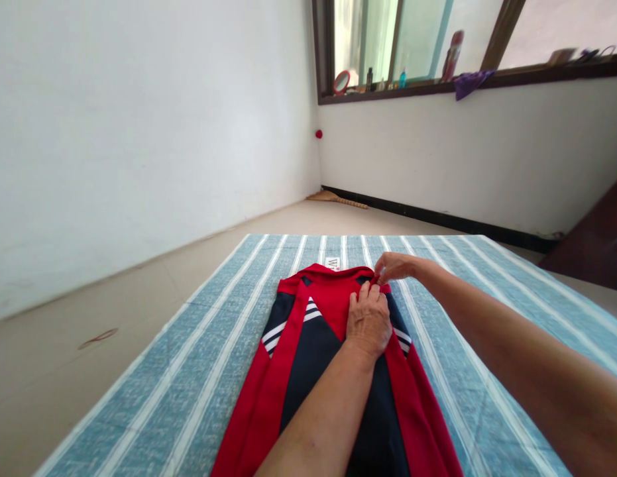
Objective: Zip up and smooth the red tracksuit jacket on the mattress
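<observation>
A red and navy jacket [333, 298] with white stripes lies on the striped cloth, its sides folded in lengthwise and its collar at the far end. My left hand [370, 318] rests on the upper right part of the jacket, palm down, with its fingers slightly apart on the fabric. Just beyond it, my right hand [393, 266] pinches the red cloth at the right shoulder, beside the collar. The fingertips of both hands are close together there. My left forearm covers part of the jacket's lower middle.
The jacket lies on a flat surface under a blue-and-white striped cloth [199, 344]. A printed white label [332, 263] shows beyond the collar. A broom [338, 198] lies on the floor by the corner. A thin looped cord [98, 338] is on the floor at left. Small items line the windowsill [417, 90].
</observation>
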The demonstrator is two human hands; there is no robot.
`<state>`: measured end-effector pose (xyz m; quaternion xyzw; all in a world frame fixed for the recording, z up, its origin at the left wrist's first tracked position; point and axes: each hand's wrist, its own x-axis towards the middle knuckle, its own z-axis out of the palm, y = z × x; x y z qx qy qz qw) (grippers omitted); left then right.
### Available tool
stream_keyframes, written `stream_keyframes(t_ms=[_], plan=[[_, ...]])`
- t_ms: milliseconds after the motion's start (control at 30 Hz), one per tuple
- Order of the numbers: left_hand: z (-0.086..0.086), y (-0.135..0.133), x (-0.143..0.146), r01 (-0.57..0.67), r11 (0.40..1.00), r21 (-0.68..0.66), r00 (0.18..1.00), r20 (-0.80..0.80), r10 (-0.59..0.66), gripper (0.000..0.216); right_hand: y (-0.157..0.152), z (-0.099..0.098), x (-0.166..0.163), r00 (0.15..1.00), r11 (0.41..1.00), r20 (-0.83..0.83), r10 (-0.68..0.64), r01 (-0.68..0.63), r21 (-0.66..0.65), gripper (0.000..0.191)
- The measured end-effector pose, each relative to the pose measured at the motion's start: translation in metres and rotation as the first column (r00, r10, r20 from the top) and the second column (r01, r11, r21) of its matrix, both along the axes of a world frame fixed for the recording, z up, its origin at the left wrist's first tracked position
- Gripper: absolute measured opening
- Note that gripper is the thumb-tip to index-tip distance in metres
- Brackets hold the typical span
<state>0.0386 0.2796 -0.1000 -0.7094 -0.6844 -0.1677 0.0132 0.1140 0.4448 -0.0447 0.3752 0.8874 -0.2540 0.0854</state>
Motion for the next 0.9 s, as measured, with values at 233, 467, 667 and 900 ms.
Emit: stream_keyframes(t_ms=[233,467,667,900], plan=[[-0.0016,0.0013,0.0004,-0.004,1.0,0.025,1.0,0.001,0.004,0.036,0.0003,0.0034,-0.0047,0.999,1.0,0.047,0.005,-0.005,-0.007,0.022],[-0.0002,0.0008,0.0007,-0.003,1.0,0.021,1.0,0.003,0.003,0.035,0.0022,0.0031,-0.002,0.999,1.0,0.041,-0.002,0.003,-0.006,0.018],[-0.0009,0.0011,0.0006,-0.002,1.0,0.025,1.0,0.0,0.002,0.035,0.0005,0.006,-0.0028,0.999,1.0,0.044,0.0,0.001,-0.016,0.024],[0.0005,0.0008,0.0005,0.011,0.999,0.037,1.0,-0.008,-0.01,0.036,0.0014,0.0044,-0.0048,0.999,0.999,0.029,-0.021,0.021,-0.026,0.01]])
